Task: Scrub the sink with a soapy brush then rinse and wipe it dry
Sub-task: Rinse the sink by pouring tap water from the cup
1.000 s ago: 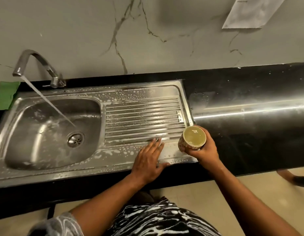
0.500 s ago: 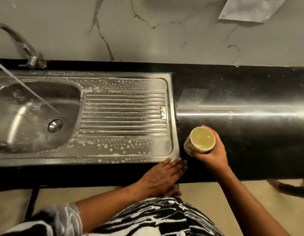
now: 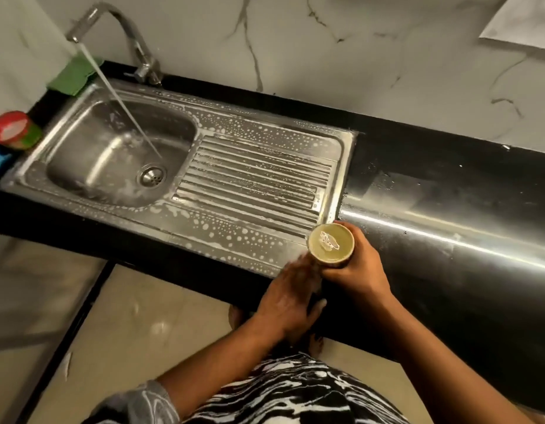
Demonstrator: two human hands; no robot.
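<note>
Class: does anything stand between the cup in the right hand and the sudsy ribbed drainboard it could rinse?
Nothing visible does. The right hand grips the cup at the near right corner of the drainboard, and only suds lie on it. The left hand, blurred, is at the near edge beside the cup.

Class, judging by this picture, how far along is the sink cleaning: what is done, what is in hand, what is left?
Looks done: scrubbing; suds cover the draining board. In hand: rinsing; the tap runs, the right hand holds a full cup, the left hand touches the sink corner. Left: flushing suds, wiping dry.
</note>
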